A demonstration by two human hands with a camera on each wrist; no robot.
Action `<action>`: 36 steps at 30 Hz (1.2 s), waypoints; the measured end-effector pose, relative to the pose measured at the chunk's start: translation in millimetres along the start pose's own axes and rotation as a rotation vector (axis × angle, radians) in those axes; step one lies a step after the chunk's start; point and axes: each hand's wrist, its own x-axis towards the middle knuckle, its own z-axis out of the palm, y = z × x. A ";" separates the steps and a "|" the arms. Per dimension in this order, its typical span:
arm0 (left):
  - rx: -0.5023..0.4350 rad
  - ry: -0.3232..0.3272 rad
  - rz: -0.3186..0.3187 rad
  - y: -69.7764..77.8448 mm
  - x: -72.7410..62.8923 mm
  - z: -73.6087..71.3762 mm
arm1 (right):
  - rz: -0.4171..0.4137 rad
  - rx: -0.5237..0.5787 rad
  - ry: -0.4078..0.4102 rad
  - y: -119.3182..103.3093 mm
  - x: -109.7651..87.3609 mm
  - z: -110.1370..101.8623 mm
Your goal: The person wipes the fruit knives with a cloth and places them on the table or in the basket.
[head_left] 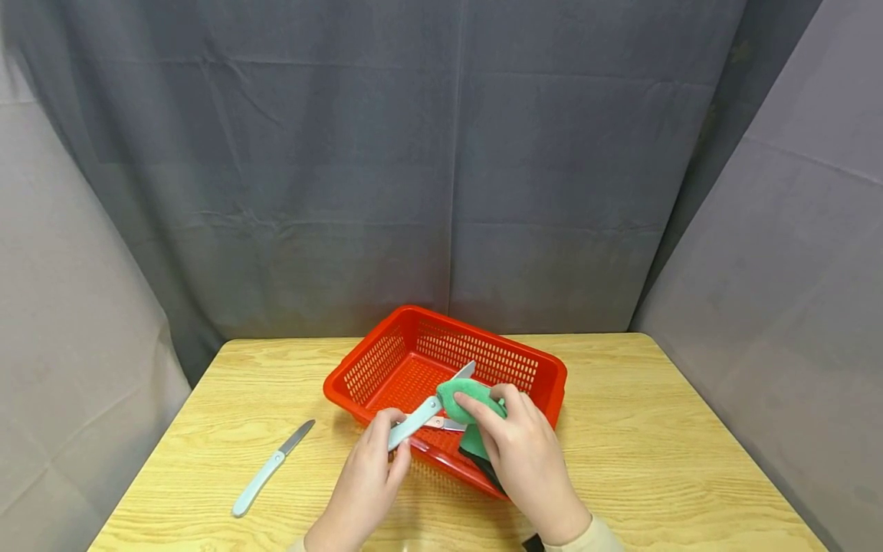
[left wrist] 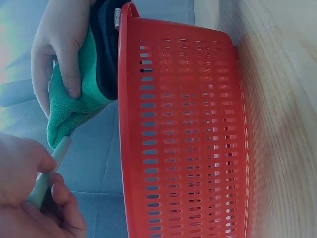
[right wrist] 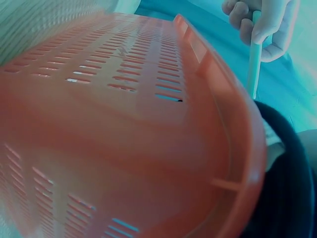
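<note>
My left hand (head_left: 366, 471) holds a folding-style knife (head_left: 416, 423) by its pale blue handle. The blade points up and to the right, over the red basket. With my right hand (head_left: 527, 445) I pinch a green cloth (head_left: 458, 397) with a dark edge around the blade near the handle; the blade tip shows beyond it. In the left wrist view, the cloth (left wrist: 84, 89) is bunched under the fingers and hangs by the basket's rim. Another knife (head_left: 436, 422) with a pale handle lies lower, at the basket's near side, partly hidden by the left hand and cloth.
The red plastic basket (head_left: 483, 334) with slotted walls stands at an angle on the wooden table (head_left: 655, 429). To its left lies a knife (head_left: 264, 477) with a pale blue handle. Grey curtains (head_left: 345, 169) hang behind and at both sides.
</note>
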 end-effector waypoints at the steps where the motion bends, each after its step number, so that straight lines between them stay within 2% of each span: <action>1: -0.005 0.003 0.004 -0.2 0.0 0.2 | 0.005 -0.001 -0.005 0.2 0.0 0.2; 7: -0.023 0.031 0.037 -2.2 -0.5 1.3 | 0.034 -0.006 -0.012 1.7 0.4 0.8; 18: -0.049 0.050 0.070 -5.5 -0.5 2.6 | 0.057 -0.014 0.050 6.1 2.0 0.4; 36: 0.002 0.095 0.121 -5.6 -1.2 5.4 | 0.180 -0.067 0.061 13.1 3.6 -1.1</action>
